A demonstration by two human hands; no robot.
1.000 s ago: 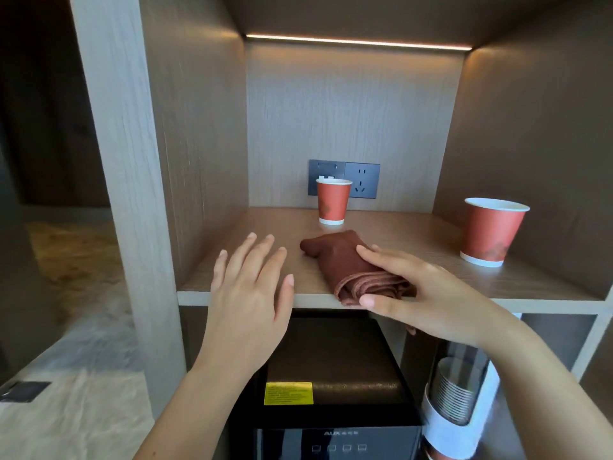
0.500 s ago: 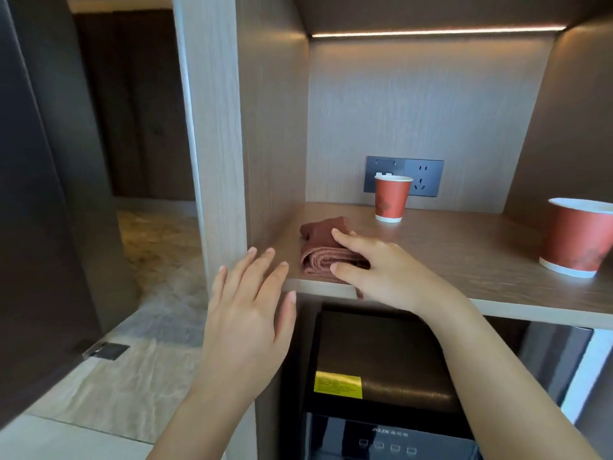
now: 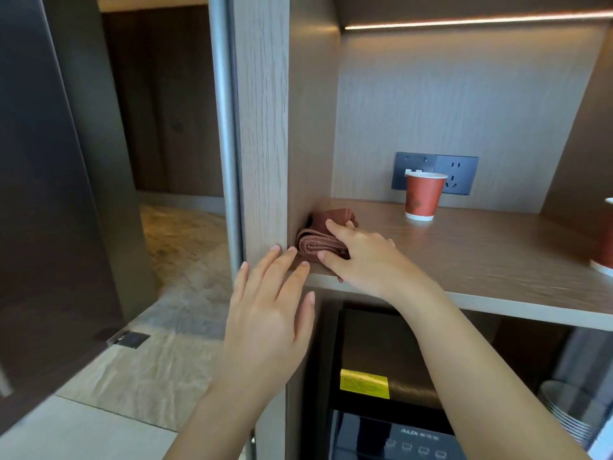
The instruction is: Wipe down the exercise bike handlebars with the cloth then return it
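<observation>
A folded reddish-brown cloth (image 3: 316, 243) lies on the wooden shelf (image 3: 481, 260), pushed into its left corner against the side panel (image 3: 262, 127). My right hand (image 3: 361, 260) grips the cloth, with fingers on top and the thumb at its front fold. My left hand (image 3: 268, 313) hovers open just in front of the shelf edge, its fingertips near the side panel and the cloth. No exercise bike is in view.
A red paper cup (image 3: 424, 197) stands at the back by a wall socket (image 3: 461, 171). Another red cup (image 3: 605, 240) is cut off at the right edge. Below the shelf sit a black appliance (image 3: 381, 376) and stacked cups (image 3: 570, 416). A doorway opens to the left.
My right hand has slid the cloth leftward along the shelf into the corner. The view has swung left. My left hand stays open near the shelf edge.
</observation>
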